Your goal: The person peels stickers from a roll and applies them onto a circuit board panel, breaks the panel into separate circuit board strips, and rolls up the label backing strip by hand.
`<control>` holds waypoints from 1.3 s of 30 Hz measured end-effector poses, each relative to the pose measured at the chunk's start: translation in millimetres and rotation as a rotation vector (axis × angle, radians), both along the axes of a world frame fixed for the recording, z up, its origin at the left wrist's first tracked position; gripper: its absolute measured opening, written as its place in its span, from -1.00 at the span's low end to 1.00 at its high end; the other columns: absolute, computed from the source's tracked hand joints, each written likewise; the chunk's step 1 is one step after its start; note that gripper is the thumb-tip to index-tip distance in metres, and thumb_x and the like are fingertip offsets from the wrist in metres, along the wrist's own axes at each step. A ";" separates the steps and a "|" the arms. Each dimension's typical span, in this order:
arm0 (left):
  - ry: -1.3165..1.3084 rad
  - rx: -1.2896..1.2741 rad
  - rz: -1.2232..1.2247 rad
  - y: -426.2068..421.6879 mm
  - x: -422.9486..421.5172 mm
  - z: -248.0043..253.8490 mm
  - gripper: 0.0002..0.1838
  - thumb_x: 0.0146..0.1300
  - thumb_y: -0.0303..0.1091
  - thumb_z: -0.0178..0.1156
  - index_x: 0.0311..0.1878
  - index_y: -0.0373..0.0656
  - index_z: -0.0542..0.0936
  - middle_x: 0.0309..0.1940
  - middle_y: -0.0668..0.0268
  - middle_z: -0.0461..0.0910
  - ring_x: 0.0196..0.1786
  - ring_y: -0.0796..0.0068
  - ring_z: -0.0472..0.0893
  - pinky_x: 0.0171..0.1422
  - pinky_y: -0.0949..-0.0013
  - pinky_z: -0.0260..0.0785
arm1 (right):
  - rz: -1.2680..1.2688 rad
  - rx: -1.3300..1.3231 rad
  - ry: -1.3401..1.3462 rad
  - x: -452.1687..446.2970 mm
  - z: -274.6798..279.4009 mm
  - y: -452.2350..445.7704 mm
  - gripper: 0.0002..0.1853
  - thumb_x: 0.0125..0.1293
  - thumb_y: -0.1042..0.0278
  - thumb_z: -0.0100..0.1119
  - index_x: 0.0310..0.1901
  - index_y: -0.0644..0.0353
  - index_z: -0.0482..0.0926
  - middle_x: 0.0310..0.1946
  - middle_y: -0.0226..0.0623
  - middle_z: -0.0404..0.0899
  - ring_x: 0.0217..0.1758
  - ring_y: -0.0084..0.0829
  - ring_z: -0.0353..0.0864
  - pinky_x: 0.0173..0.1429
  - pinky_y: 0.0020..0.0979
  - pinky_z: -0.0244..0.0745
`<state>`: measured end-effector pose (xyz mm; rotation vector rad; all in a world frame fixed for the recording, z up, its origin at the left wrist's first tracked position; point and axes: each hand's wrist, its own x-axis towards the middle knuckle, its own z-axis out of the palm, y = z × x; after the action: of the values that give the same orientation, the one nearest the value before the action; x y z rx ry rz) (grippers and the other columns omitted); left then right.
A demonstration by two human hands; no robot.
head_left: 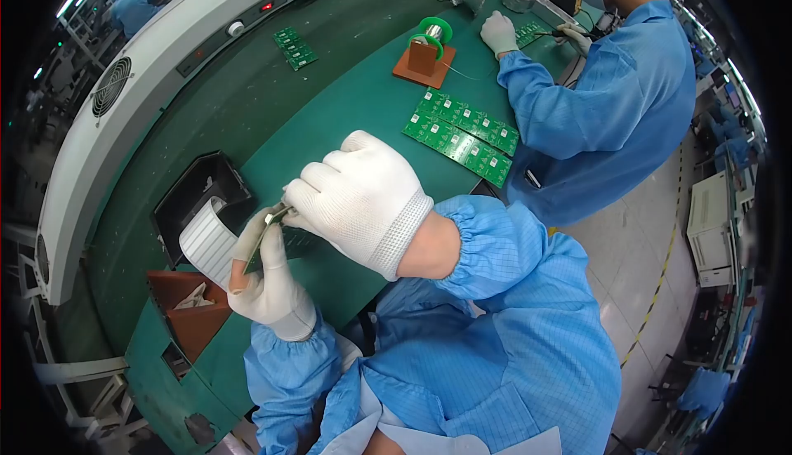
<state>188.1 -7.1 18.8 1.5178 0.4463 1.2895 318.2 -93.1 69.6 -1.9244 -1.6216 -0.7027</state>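
Observation:
Both of my hands wear white knitted gloves and meet over the green mat, left of centre. My left hand (272,278) pinches a thin green circuit board (256,245), seen nearly edge-on, between thumb and fingers. Fingers curled, my right hand (359,199) touches the board's upper end with its fingertips; anything small between them is hidden. Just left of my hands, a roll of white labels (206,236) leans out of a black tray (198,195).
Green circuit board panels (462,137) lie right of a solder spool (429,38) on a brown stand. A brown box (194,315) sits at lower left. Another panel (294,49) lies farther back. A co-worker in blue (602,84) works at upper right.

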 end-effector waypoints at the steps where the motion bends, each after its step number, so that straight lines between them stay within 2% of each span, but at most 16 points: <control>1: 0.001 -0.006 0.005 -0.6 0.0 0.1 -0.75 0.42 -0.60 0.23 0.10 -0.54 0.64 -0.08 -0.03 0.74 -0.03 0.32 0.72 0.23 0.33 0.53 | -0.002 -0.002 -0.007 0.0 -0.3 0.3 -0.77 0.18 0.08 0.38 -0.40 -0.03 0.55 -0.53 -0.45 0.46 -0.42 -0.43 0.59 -0.13 -0.34 0.44; 13: -0.003 0.111 0.109 6.7 9.1 -2.6 -0.74 0.39 -0.70 0.20 0.11 -0.52 0.66 -0.04 0.00 0.75 0.01 0.31 0.73 0.23 0.35 0.54 | 0.003 -0.021 -0.077 -9.4 -1.1 2.8 -0.86 0.22 0.16 0.36 -0.37 -0.02 0.64 -0.54 -0.46 0.46 -0.45 -0.43 0.58 -0.24 -0.32 0.40; 15: -0.002 -0.141 0.168 19.5 6.2 7.4 -0.75 0.42 -0.59 0.23 0.09 -0.53 0.66 -0.09 0.02 0.75 -0.03 0.34 0.74 0.19 0.35 0.56 | 0.068 -0.023 -0.131 5.2 11.8 2.0 -0.90 0.24 0.22 0.33 -0.32 0.01 0.69 -0.54 -0.46 0.47 -0.45 -0.43 0.58 -0.27 -0.32 0.38; 17: 0.054 -0.111 0.124 39.7 -8.0 10.4 -0.72 0.47 -0.47 0.21 0.07 -0.52 0.66 -0.14 0.02 0.75 -0.06 0.35 0.75 0.11 0.34 0.60 | 0.053 -0.059 -0.056 39.2 21.2 0.3 -0.88 0.31 0.28 0.18 -0.22 -0.08 0.72 -0.49 -0.40 0.54 -0.38 -0.37 0.65 -0.25 -0.27 0.45; 18: -0.110 -0.432 0.001 44.3 -9.8 18.2 -0.68 0.48 -0.35 0.22 0.04 -0.48 0.66 -0.18 0.04 0.73 -0.10 0.30 0.75 0.03 0.27 0.64 | 0.026 -0.022 0.024 59.9 21.3 2.1 -0.87 0.35 0.26 0.19 -0.20 -0.02 0.72 -0.45 -0.36 0.58 -0.37 -0.36 0.66 -0.24 -0.24 0.49; 19: -0.134 -0.522 -0.016 49.3 -11.1 18.8 -0.68 0.47 -0.33 0.24 0.03 -0.47 0.65 -0.18 0.05 0.72 -0.12 0.28 0.75 0.02 0.25 0.64 | -0.005 0.015 0.102 82.5 19.5 7.1 -0.84 0.40 0.23 0.20 -0.19 0.04 0.72 -0.42 -0.32 0.61 -0.37 -0.34 0.67 -0.23 -0.22 0.52; 21: -0.181 -0.700 -0.066 58.0 -13.1 17.0 -0.68 0.45 -0.29 0.27 0.02 -0.43 0.64 -0.19 0.06 0.70 -0.15 0.24 0.74 0.00 0.20 0.66 | -0.218 0.054 0.790 130.0 15.8 29.3 -0.70 0.48 0.10 0.18 -0.17 0.19 0.71 -0.34 -0.28 0.68 -0.37 -0.38 0.69 -0.26 -0.24 0.57; 23: -0.194 -0.723 -0.138 61.8 -12.6 7.2 -0.67 0.46 -0.27 0.26 0.04 -0.39 0.61 -0.16 0.09 0.68 -0.12 0.22 0.73 0.05 0.14 0.65 | -0.163 0.235 1.025 161.8 -7.7 57.1 -0.58 0.49 0.02 0.15 -0.19 0.30 0.70 -0.33 -0.27 0.70 -0.43 -0.44 0.67 -0.33 -0.33 0.56; 25: -0.231 -0.749 -0.194 62.9 -8.6 -0.4 -0.67 0.47 -0.26 0.25 0.06 -0.38 0.61 -0.15 0.09 0.68 -0.08 0.22 0.73 0.08 0.14 0.64 | -0.015 0.351 1.424 191.8 -42.7 91.5 -0.59 0.48 0.02 0.22 0.04 0.26 0.63 -0.21 -0.26 0.72 -0.41 -0.43 0.72 -0.40 -0.42 0.46; 27: -0.253 -0.703 -0.263 66.9 -9.4 -8.1 -0.64 0.50 -0.27 0.21 0.17 -0.37 0.57 -0.09 0.08 0.66 0.00 0.22 0.71 0.14 0.13 0.63 | 0.120 0.324 1.679 197.8 -71.5 125.0 -0.56 0.57 0.08 0.06 0.21 0.30 0.52 0.02 -0.11 0.72 -0.03 -0.13 0.76 -0.14 -0.27 0.62; 29: -0.279 -0.669 -0.290 66.4 -11.0 -9.8 -0.62 0.50 -0.27 0.19 0.22 -0.36 0.54 -0.05 0.07 0.66 0.02 0.22 0.71 0.16 0.13 0.63 | 0.307 0.407 1.967 191.8 -90.4 160.9 -0.59 0.59 0.16 0.00 0.24 0.32 0.49 0.13 0.00 0.66 0.17 -0.06 0.68 0.14 -0.11 0.62; 30: -0.212 -0.605 -0.295 68.0 -13.0 -16.2 -0.57 0.54 -0.17 0.11 0.26 -0.31 0.53 0.06 0.04 0.64 0.13 0.10 0.69 0.24 0.04 0.61 | 0.382 0.365 1.978 182.0 -95.0 173.3 -0.59 0.59 0.16 0.00 0.24 0.33 0.49 0.17 0.03 0.62 0.22 -0.04 0.65 0.24 -0.07 0.58; 32: -0.202 -0.583 -0.322 68.4 -13.8 -22.1 -0.57 0.54 -0.20 0.09 0.29 -0.31 0.51 0.12 0.02 0.62 0.17 0.10 0.67 0.25 0.05 0.60 | 0.408 0.179 2.101 178.6 -113.5 194.2 -0.53 0.58 0.10 0.04 0.26 0.34 0.48 0.24 0.07 0.57 0.28 -0.02 0.61 0.35 -0.04 0.55; 35: -0.177 -0.574 -0.370 72.4 -12.2 -30.8 -0.57 0.56 -0.24 0.05 0.35 -0.30 0.47 0.23 0.00 0.57 0.24 0.10 0.63 0.27 0.08 0.58 | 0.171 -0.138 1.862 153.9 -104.2 185.8 -0.40 0.50 -0.04 0.15 0.30 0.36 0.49 0.21 0.05 0.60 0.19 -0.11 0.67 0.26 -0.17 0.61; 37: -0.173 -0.576 -0.387 73.1 -10.6 -33.1 -0.57 0.57 -0.25 0.04 0.35 -0.30 0.47 0.24 -0.01 0.57 0.24 0.11 0.63 0.27 0.08 0.58 | 0.164 -0.275 1.635 143.8 -87.1 172.0 -0.41 0.51 -0.02 0.13 0.28 0.38 0.50 0.18 0.01 0.62 0.13 -0.21 0.68 0.21 -0.27 0.60; 39: -0.164 -0.558 -0.446 74.1 -9.8 -34.5 -0.49 0.61 -0.12 -0.05 0.40 -0.32 0.41 0.31 -0.04 0.50 0.30 0.08 0.58 0.29 0.07 0.56 | 0.261 -0.352 1.448 134.7 -67.6 152.4 -0.42 0.51 0.00 0.12 0.28 0.40 0.52 0.15 -0.03 0.65 0.08 -0.30 0.68 0.16 -0.34 0.59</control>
<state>178.3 67.0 -15.8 0.9601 0.3027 0.8352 452.9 59.3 2.0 -1.5917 -0.9421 0.9784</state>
